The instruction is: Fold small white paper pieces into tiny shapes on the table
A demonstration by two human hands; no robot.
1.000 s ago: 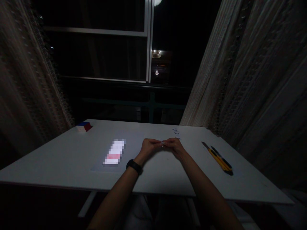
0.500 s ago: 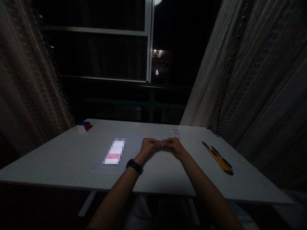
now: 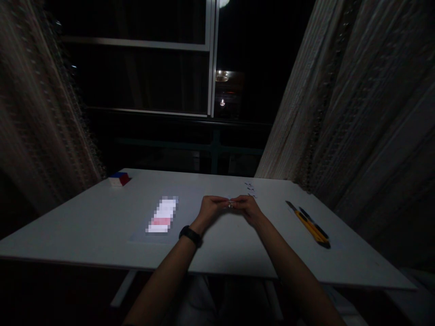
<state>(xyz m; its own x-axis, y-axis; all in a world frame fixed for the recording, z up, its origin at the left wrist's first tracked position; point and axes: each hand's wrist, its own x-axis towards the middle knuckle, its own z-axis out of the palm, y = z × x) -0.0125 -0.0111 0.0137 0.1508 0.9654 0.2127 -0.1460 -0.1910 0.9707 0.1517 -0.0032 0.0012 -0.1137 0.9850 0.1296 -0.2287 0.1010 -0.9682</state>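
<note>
My left hand [image 3: 211, 207] and my right hand [image 3: 247, 207] meet fingertip to fingertip above the middle of a white table [image 3: 102, 226]. Both are closed in a pinch on a tiny pale object [image 3: 230, 204] between them; it is too small and dim to name. A black watch [image 3: 190, 235] sits on my left wrist. Several tiny dark-marked bits [image 3: 249, 186] lie on the table just beyond my right hand.
A yellow utility knife [image 3: 307, 224] with a dark pen beside it lies at the right. A pixelated bright rectangle [image 3: 162, 215] on a flat sheet lies left of my hands. A red-and-blue block [image 3: 118, 179] sits at the far left corner. Curtains hang on both sides of a dark window.
</note>
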